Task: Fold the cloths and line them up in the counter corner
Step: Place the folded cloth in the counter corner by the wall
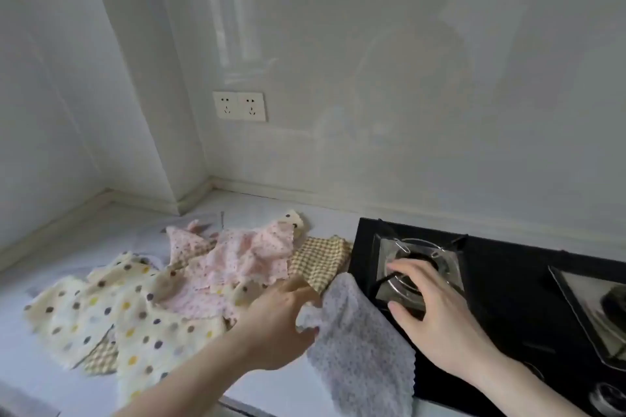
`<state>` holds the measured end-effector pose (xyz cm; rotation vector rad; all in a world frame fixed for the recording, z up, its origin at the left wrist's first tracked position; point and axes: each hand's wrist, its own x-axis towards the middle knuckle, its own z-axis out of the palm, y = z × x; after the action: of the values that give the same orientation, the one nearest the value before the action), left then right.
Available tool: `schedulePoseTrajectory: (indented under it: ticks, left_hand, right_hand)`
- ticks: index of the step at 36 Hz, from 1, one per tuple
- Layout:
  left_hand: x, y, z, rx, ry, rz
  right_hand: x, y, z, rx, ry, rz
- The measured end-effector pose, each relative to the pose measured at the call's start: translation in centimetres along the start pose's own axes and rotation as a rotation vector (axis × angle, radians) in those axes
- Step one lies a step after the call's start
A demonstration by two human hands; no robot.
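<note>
A heap of unfolded cloths lies on the white counter (67, 240): a cream cloth with coloured dots (111, 311) at the left, a pink speckled cloth (237, 257) in the middle, a yellow checked cloth (321, 257) at the right. A grey dotted cloth (359, 349) hangs from my left hand (284, 318), which is shut on its upper edge, and it drapes over the stove's left edge. My right hand (437, 311) hovers over the stove with fingers spread, holding nothing.
A black gas stove (508, 281) with a steel burner fills the right side of the counter. The counter corner (210, 189) lies behind the cloths, below a double wall socket (238, 106). The counter's front edge runs along the bottom.
</note>
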<state>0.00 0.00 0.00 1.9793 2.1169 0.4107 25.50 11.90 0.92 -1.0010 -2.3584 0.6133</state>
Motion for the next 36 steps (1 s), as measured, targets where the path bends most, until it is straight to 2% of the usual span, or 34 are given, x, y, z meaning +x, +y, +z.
schedulePoseTrajectory:
  ticks: [4, 6, 9, 12, 17, 20, 24, 29, 32, 36]
  left_hand:
    - [0.8, -0.5, 5.0, 0.087, -0.120, 0.067]
    - [1.0, -1.6, 7.5, 0.160, -0.123, 0.099]
    - [1.6, -3.9, 10.7, 0.242, -0.021, 0.154]
    - [1.9, -5.1, 12.8, 0.174, 0.116, 0.154]
    - [-0.1, -4.8, 14.5, 0.053, 0.330, 0.047]
    - [-2.1, -2.8, 14.4, 0.035, 0.391, -0.002]
    - [-4.8, 0.3, 13.2, 0.072, 0.373, 0.008]
    - [-7.1, 3.4, 10.2, 0.128, 0.365, -0.014]
    - [-8.3, 4.7, 8.3, 0.213, 0.330, -0.028]
    - [-9.8, 6.1, 5.9, 0.236, 0.273, -0.082]
  right_hand:
    - [-1.6, 3.6, 4.0, -0.002, -0.076, -0.020]
    - [-2.7, 5.4, 6.2, -0.004, -0.074, -0.037]
    - [-4.3, 7.3, 8.2, -0.023, -0.071, -0.045]
    - [-6.2, 8.3, 9.8, -0.033, -0.087, -0.047]
    - [-10.2, 8.3, 11.8, -0.132, -0.094, -0.056]
    - [-12.9, 7.3, 12.3, -0.173, -0.088, -0.048]
    - [-16.1, 6.0, 12.5, -0.270, -0.126, -0.037]
    - [-18.6, 4.6, 11.9, -0.323, 0.029, -0.022]
    - [-19.4, 3.5, 10.8, -0.212, 0.117, 0.097]
    - [-18.8, 2.3, 7.4, -0.038, 0.299, 0.125]
